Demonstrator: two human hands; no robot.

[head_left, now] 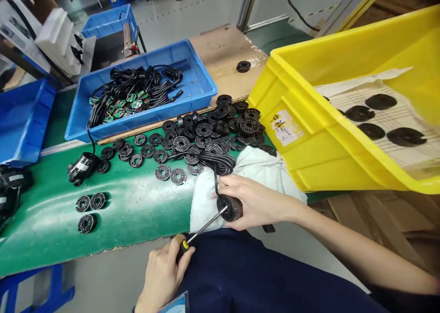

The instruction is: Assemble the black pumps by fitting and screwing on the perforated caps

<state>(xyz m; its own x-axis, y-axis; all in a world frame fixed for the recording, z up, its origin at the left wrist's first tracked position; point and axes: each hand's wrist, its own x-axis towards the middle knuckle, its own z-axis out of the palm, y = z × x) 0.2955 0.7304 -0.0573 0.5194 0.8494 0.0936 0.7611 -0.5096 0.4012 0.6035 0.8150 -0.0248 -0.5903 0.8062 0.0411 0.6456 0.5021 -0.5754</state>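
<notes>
My left hand (165, 269) is closed round the yellow and black handle of a screwdriver (206, 224). The screwdriver's shaft points up and to the right, and its tip meets the patterned round face of a black cylindrical housing (229, 207). My right hand (252, 200) grips that housing from the right, with fingers over its top and thumb below. A black cable runs up from the housing to a coiled bundle (218, 161). Under and behind my right hand lies a pale cloth (202, 198). Whether the tip sits in a screw, I cannot tell.
Many black slotted discs (181, 143) are heaped on the green mat (137, 212). Behind them a blue tray (202, 79) holds cables and circuit boards. A yellow bin (292, 97) stands right, with discs inside. A similar black unit (84, 167) lies left.
</notes>
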